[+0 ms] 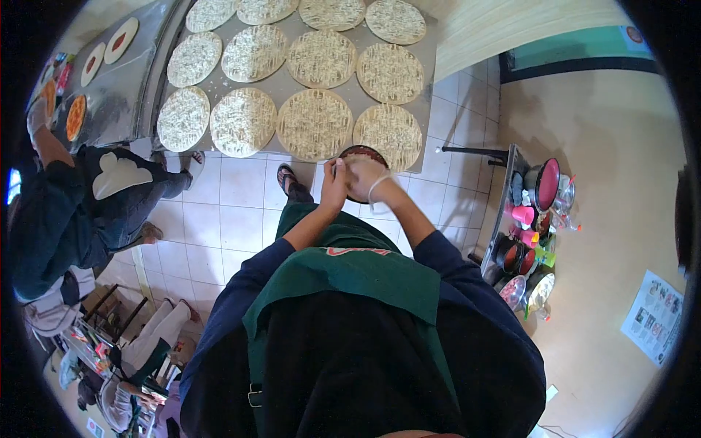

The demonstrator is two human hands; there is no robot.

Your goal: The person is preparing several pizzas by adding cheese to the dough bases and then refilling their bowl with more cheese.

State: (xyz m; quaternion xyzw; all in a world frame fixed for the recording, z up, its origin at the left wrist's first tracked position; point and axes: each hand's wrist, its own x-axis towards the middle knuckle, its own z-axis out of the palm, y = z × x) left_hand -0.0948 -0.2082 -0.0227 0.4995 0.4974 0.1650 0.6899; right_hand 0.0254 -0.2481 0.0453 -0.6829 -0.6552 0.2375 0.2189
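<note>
My left hand (333, 189) grips the side of a dark round bowl (374, 152) at the near edge of the metal table (249, 151). Something dark red shows inside the bowl's far side. My right hand (364, 178), in a loose clear plastic glove, reaches into the bowl; its fingers are blurred and partly hidden. Just beyond the bowl lies a round flat dough base (390, 134) topped with pale shreds and brown streaks. Beside it is a similar topped dough base (315, 125), and several more lie in rows across the table.
At left, a co-worker (49, 219) stands at another metal table (112, 104) bearing dough rounds with red sauce (76, 117). A side table (506, 186) on the right carries a large pot (542, 185), pink cups (523, 214) and bowls. Another person (145, 350) is at lower left.
</note>
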